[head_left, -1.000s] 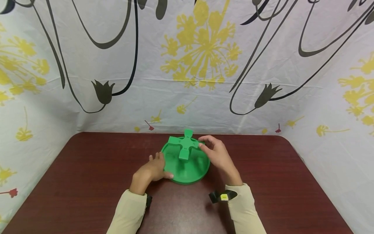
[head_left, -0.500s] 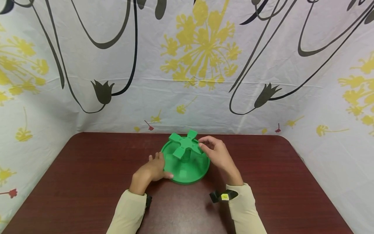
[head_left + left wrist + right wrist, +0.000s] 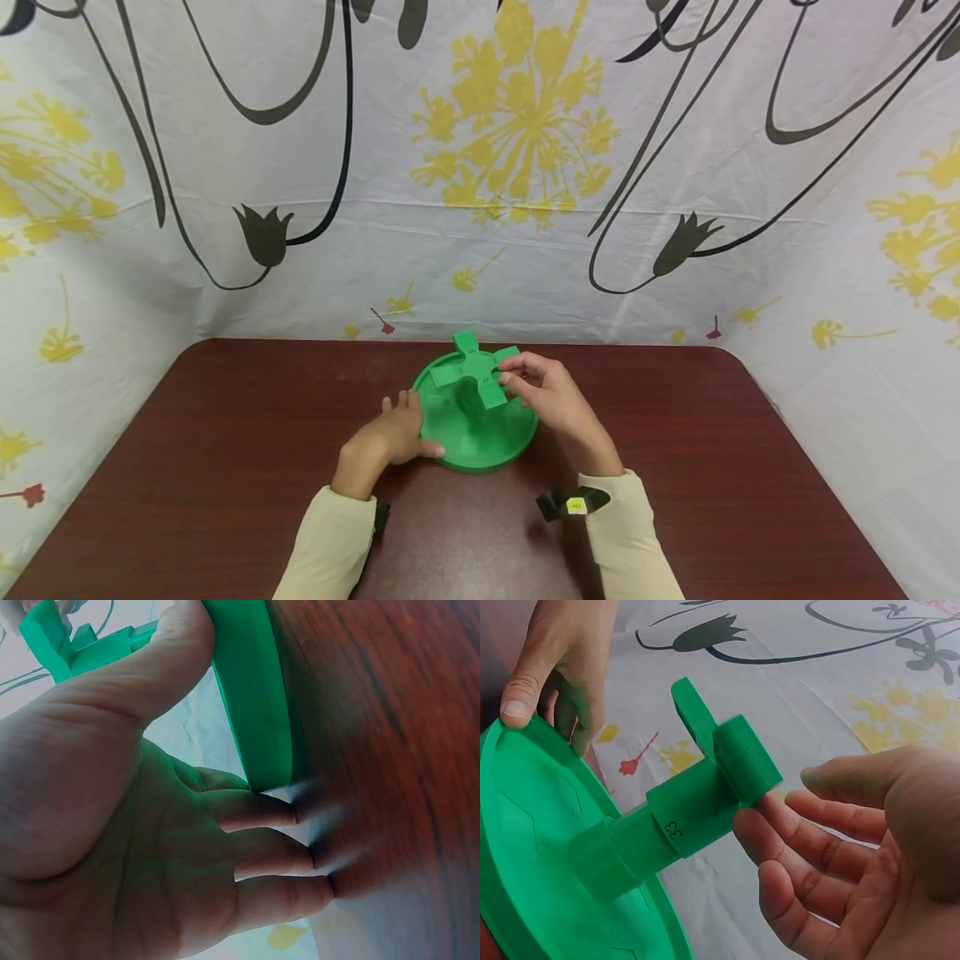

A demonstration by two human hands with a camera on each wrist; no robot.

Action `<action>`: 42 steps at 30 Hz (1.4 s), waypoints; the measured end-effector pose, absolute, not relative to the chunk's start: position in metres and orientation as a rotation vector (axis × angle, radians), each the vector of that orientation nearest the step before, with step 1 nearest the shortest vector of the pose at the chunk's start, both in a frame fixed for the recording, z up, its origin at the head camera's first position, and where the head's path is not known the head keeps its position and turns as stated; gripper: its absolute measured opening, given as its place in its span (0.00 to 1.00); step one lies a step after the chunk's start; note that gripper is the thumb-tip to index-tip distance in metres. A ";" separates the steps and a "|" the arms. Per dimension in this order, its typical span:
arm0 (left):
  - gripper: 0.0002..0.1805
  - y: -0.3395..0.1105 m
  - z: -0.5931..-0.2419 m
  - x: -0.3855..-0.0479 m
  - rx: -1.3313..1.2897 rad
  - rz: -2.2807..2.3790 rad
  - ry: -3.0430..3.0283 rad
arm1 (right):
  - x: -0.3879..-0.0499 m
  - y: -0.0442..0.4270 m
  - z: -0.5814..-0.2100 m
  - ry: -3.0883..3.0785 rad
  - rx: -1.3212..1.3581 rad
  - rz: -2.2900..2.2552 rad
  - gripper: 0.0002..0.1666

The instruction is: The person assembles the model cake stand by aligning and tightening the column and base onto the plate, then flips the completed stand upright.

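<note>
On the table lies a round green dish (image 3: 474,446) with a raised rim and a post (image 3: 604,859) at its middle. A green cross-shaped turning handle (image 3: 475,368) sits on that post, its sleeve marked "33" in the right wrist view. My left hand (image 3: 386,433) holds the dish's left edge, thumb on the rim, fingers down the outside against the table. With fingertips touching one arm of the handle, my right hand (image 3: 549,396) is loosely bent, the thumb (image 3: 832,780) standing apart from it. The handle hides part of the dish.
The dark red-brown table (image 3: 225,467) has rounded far corners. Behind and beside it hangs a white cloth (image 3: 337,292) with yellow and grey flower prints. Each sleeved wrist wears a black camera strap (image 3: 573,504).
The cross-shaped handle has turned on its post between frames. My right fingers have moved slightly left, onto its arm. My left hand and the dish have stayed in place.
</note>
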State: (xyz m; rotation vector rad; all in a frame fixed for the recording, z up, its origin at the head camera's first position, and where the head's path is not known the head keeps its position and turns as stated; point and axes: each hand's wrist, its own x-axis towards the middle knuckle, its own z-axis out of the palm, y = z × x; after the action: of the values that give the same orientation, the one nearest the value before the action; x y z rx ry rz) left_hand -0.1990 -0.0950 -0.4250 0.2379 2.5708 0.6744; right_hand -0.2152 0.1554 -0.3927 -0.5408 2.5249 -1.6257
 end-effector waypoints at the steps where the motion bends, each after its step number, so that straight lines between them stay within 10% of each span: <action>1: 0.57 -0.095 -0.425 -0.199 0.236 0.672 2.570 | -0.215 0.155 -0.393 2.512 -0.553 -1.624 0.13; 42: 0.57 -0.094 -0.426 -0.199 0.228 0.664 2.579 | -0.218 0.157 -0.397 2.718 -0.393 -1.649 0.16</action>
State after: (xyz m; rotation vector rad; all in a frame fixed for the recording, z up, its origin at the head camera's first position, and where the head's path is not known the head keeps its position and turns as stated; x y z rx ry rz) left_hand -0.1993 -0.0942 -0.4256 0.2278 2.5793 0.6642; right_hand -0.2182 0.1567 -0.3966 -0.3930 2.7183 -1.6493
